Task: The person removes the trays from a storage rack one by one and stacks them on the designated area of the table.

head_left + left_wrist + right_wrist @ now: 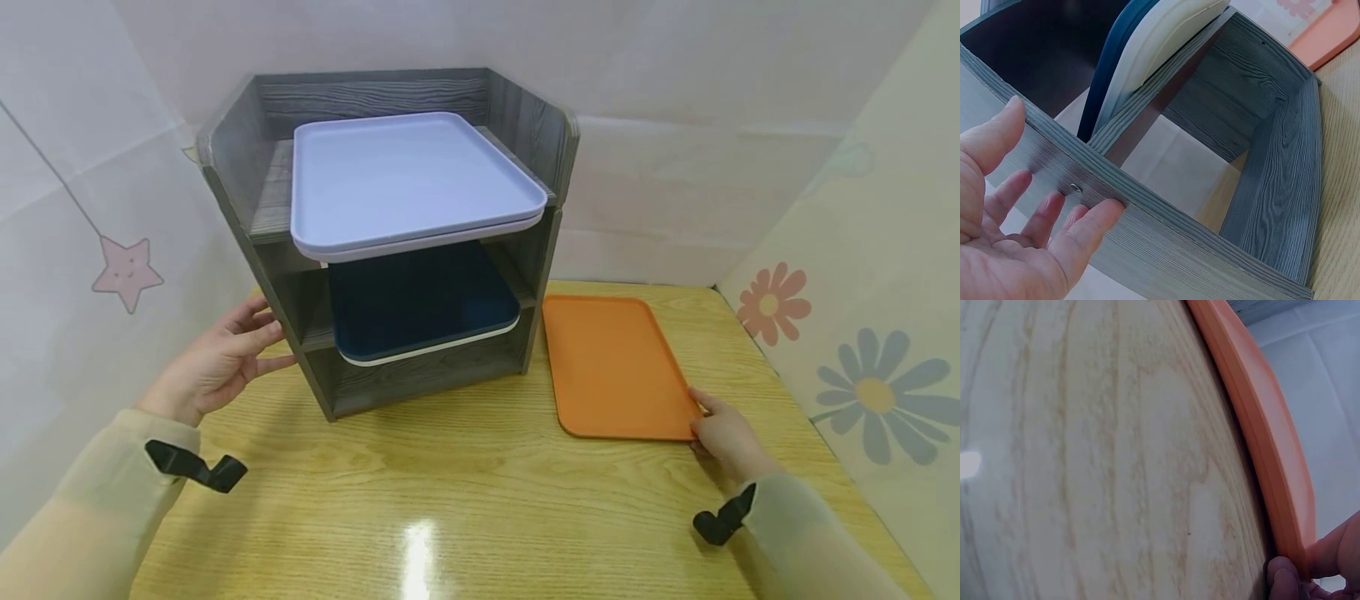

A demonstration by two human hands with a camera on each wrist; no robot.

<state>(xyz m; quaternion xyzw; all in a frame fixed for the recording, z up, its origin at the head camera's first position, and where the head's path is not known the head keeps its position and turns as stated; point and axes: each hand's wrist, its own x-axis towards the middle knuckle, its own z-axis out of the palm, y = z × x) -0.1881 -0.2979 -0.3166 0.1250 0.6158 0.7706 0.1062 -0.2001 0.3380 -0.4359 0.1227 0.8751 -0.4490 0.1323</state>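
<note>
My right hand (726, 435) pinches the near right corner of an orange tray (618, 367), which lies on the table to the right of a grey wood-grain shelf (427, 379). Close up in the right wrist view, thumb and fingertips (1285, 582) meet at the tray's rim. On the shelf's left side, my left hand (225, 358) rests its spread, relaxed fingers against the outer panel (1166, 231). Its thumb lies by the panel's front edge. A lavender tray (412, 183) tops another on the upper shelf level. Below, a dark blue tray (420, 308) sits over a cream one (450, 340).
The yellow wood-grain table (480, 500) spreads in front of the shelf. A white sheet (660, 167) hangs behind. The right wall panel (825, 333) bears printed flowers, the left one (60, 208) a pink star.
</note>
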